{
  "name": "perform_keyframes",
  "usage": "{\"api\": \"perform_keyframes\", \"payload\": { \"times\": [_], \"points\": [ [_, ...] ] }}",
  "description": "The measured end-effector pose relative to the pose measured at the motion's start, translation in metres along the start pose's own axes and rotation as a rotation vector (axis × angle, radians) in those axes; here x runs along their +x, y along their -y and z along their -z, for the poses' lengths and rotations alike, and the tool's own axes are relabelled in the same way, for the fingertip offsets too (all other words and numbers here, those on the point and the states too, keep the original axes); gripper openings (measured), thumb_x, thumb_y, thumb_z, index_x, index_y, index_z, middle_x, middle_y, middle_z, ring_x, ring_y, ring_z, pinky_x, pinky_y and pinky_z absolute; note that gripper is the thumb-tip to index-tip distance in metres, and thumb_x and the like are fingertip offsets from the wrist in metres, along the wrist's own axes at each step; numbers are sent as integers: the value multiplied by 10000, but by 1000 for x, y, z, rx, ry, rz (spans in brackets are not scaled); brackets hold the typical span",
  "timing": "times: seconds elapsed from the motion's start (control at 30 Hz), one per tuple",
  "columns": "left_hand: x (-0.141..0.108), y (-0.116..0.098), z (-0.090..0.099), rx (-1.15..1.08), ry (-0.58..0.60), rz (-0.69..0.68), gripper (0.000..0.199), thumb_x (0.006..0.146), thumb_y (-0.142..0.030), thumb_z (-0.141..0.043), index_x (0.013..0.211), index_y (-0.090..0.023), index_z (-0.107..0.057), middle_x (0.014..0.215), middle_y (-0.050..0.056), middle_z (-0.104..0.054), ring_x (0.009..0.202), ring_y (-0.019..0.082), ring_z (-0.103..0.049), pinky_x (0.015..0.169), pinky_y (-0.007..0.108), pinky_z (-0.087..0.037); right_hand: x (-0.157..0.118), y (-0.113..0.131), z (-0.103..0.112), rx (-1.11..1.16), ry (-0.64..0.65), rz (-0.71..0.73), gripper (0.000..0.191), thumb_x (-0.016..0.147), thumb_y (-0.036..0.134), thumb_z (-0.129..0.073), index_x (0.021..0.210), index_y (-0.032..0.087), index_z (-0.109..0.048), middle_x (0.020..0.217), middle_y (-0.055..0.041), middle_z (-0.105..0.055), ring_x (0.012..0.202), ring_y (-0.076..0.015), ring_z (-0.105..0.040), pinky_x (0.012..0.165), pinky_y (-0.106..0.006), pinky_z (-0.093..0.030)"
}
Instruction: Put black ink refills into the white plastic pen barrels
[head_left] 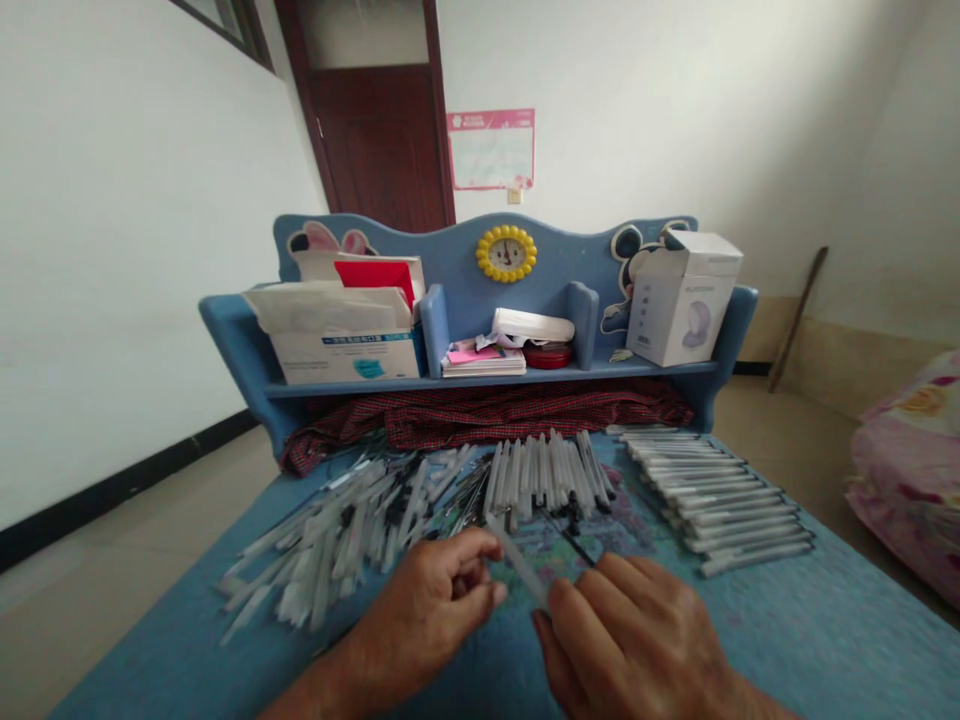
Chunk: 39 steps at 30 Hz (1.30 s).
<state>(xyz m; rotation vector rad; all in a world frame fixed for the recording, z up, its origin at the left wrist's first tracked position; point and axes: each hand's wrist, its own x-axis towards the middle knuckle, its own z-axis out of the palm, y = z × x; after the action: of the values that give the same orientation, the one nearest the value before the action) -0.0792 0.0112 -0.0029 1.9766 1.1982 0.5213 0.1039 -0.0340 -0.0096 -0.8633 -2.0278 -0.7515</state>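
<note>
At the lower centre of the frame a pale barrel (517, 562) slants between the hands, above the blue table (832, 640). The right hand (637, 630) grips its lower end between thumb and bent forefinger, the other fingers folded in. The left hand (442, 595) is half curled, thumb and forefinger apart with nothing visible between them, the forefinger just beside the barrel's upper end; whether it touches cannot be told. The step in hand looks like handling one barrel singly; the next move would seem to call for a steady right grip and a light left pinch at the free end. A dark rod (574, 540) lies near the right knuckles, and I cannot tell whether it is held. A loose pile (322, 570) of pens spreads at lower left, a row (536, 475) stands mid-frame, and a neater stack (739, 505) lies at right. As for writing, the mask box (352, 360) at centre left has a blue band of Chinese characters, apparently with "50"; the white box (686, 300) at upper right carries a brand too blurred to read, as is the poster (491, 155) heading at top centre.
</note>
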Motion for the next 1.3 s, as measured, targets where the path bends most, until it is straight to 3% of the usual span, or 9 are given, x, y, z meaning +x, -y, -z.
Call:
{"api": "perform_keyframes", "payload": {
  "times": [0.13,0.27,0.43,0.57,0.7,0.8,1.0,1.1,1.3],
  "points": [
    [-2,-3,1,-146,29,-12,217,706,-238,-554,909,-162,-565,534,-68,-420,508,73,-366,480,193,-277,3,1,-2,84,-27,39,94,732,110,-502,664,175,-495,455,28,-436,427,-128,-362,438,-282,-195],
    [-4,-5,3,-538,112,112,272,725,-277,-545,962,-142,-554,583,-20,-557,429,57,-375,417,182,-280,-1,2,-6,74,-55,77,48,748,108,-505,759,137,-542,466,27,-458,429,-118,-383,442,-274,-219],
    [-3,-2,-6,-936,146,265,212,727,-344,-550,806,-148,-562,508,-7,-572,337,47,-390,365,170,-273,-8,8,-11,119,-1,137,90,743,79,-505,708,156,-535,430,41,-440,391,-102,-372,427,-272,-204],
    [-2,2,-12,-970,143,350,201,720,-332,-576,667,-148,-513,457,-14,-558,304,44,-389,341,165,-265,-11,12,-16,146,21,184,148,763,74,-478,651,166,-508,423,42,-434,376,-105,-370,414,-275,-193],
    [0,5,-7,-903,86,311,204,714,-312,-590,647,-144,-496,455,-12,-560,309,36,-386,341,157,-258,-16,11,-19,220,86,140,220,787,128,-475,576,187,-458,436,34,-449,389,-117,-389,415,-277,-203],
    [2,9,2,-865,3,278,209,718,-325,-592,677,-141,-502,475,-14,-562,339,36,-404,364,153,-274,-20,2,-17,270,285,10,192,805,175,-457,617,191,-495,506,20,-523,441,-132,-473,447,-271,-252],
    [7,12,12,-842,-140,306,236,696,-347,-609,681,-144,-488,472,-23,-550,341,33,-388,370,158,-259,-9,-39,-15,61,853,-469,191,834,246,-421,739,213,-583,614,-14,-633,589,-163,-608,497,-243,-280],
    [8,12,11,-836,-149,321,254,686,-351,-616,659,-144,-473,473,-21,-549,338,31,-381,368,159,-252,2,-54,-19,-3,961,-524,199,819,236,-419,759,214,-608,664,-38,-656,649,-179,-623,517,-238,-299],
    [9,16,11,-819,-150,309,251,689,-356,-614,669,-144,-481,483,-21,-557,343,37,-400,379,166,-267,9,-60,-33,-10,1034,-516,201,793,248,-447,802,212,-645,774,-74,-671,772,-208,-627,616,-261,-386]
  ]
}}
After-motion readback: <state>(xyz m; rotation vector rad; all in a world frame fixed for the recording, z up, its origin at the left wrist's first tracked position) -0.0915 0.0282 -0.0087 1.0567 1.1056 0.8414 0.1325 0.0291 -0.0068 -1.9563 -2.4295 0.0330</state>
